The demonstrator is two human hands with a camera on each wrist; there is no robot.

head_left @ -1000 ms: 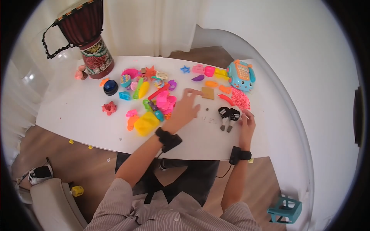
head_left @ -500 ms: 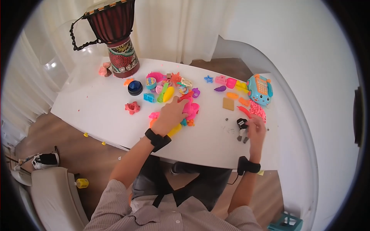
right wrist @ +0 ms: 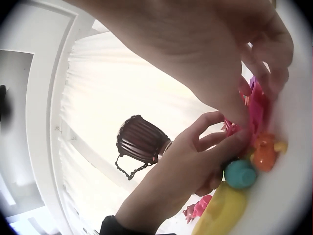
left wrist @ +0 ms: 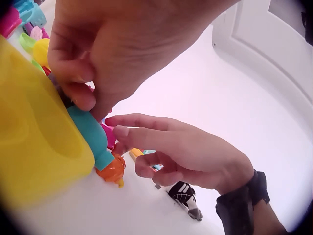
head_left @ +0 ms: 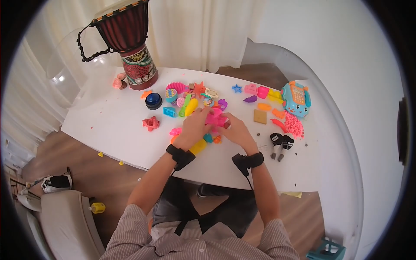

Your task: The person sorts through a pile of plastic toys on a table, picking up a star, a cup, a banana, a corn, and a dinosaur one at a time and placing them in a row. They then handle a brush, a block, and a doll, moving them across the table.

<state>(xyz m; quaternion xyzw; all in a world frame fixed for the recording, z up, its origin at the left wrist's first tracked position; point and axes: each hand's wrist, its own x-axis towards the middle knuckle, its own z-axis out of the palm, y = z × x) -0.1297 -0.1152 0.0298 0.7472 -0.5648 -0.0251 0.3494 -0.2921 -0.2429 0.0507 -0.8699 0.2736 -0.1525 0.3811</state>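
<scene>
Over the toy pile, my left hand [head_left: 193, 130] pinches a bright pink plastic toy [head_left: 215, 117], its thumb on the near side in the right wrist view. My right hand [head_left: 238, 131] reaches the same toy from the right. Its fingers are spread and loosely bent, fingertips right at the pink edge in the left wrist view. Part of the toy is hidden behind the hands. Close below lie a teal rounded piece [right wrist: 240, 174], an orange figure [right wrist: 265, 152] and a large yellow piece [left wrist: 44, 132].
Two black-and-white items [head_left: 281, 141] lie on the right, near pink beads [head_left: 294, 125], a red chili [head_left: 279, 125], a tan square [head_left: 260, 116] and a toy telephone [head_left: 297, 99]. A drum [head_left: 139, 65] stands at the back left, a blue-topped button [head_left: 153, 100] before it.
My left hand has moved left onto the pink toy. My right hand has left the black-and-white items and come across to the pink toy. The head view has shifted.
</scene>
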